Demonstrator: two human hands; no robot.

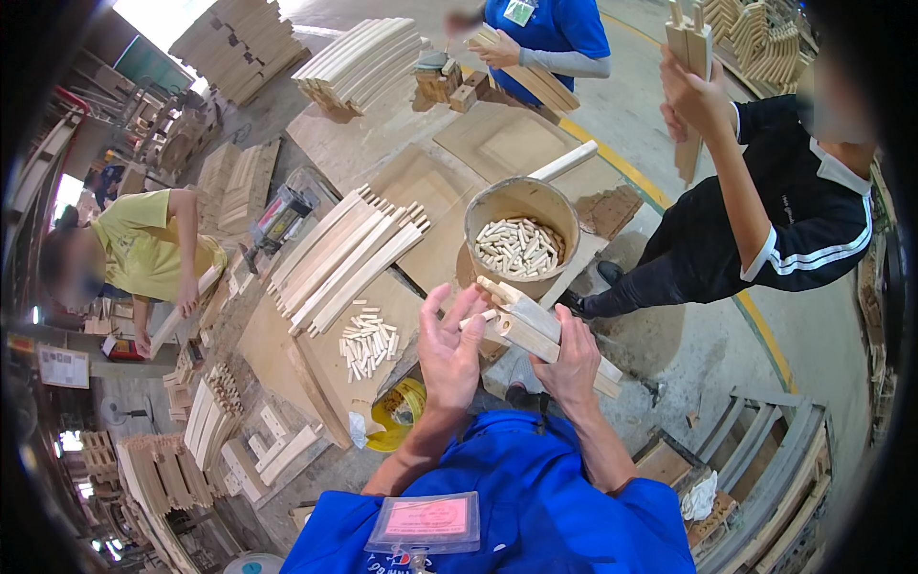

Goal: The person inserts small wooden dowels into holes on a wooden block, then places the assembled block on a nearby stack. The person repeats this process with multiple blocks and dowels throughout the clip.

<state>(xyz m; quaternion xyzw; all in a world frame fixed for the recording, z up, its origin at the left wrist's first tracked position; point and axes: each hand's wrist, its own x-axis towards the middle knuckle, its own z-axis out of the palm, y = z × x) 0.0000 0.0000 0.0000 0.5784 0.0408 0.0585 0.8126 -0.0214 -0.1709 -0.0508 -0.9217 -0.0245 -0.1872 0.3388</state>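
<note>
My right hand [571, 361] is closed around two pale wooden bars [535, 332], held side by side and tilted, with their ends toward my left hand. A round hole shows in the end of the nearer bar; a short peg sticks out of the farther one. My left hand [453, 349] is at these ends with its fingers partly spread. A small wooden dowel [478, 318] lies between its thumb and fingers, close to the hole. Just beyond my hands stands a round bucket [473, 228] with many loose dowels [519, 247] inside.
On the board-topped table, a row of wooden bars [349, 256] with pegged ends lies beside a dowel pile [368, 342]. A yellow bucket [394, 435] is below the edge. Curved slats [359, 62] are stacked farther off. Co-workers in blue [550, 38], black [803, 210] and yellow [143, 244] handle wood.
</note>
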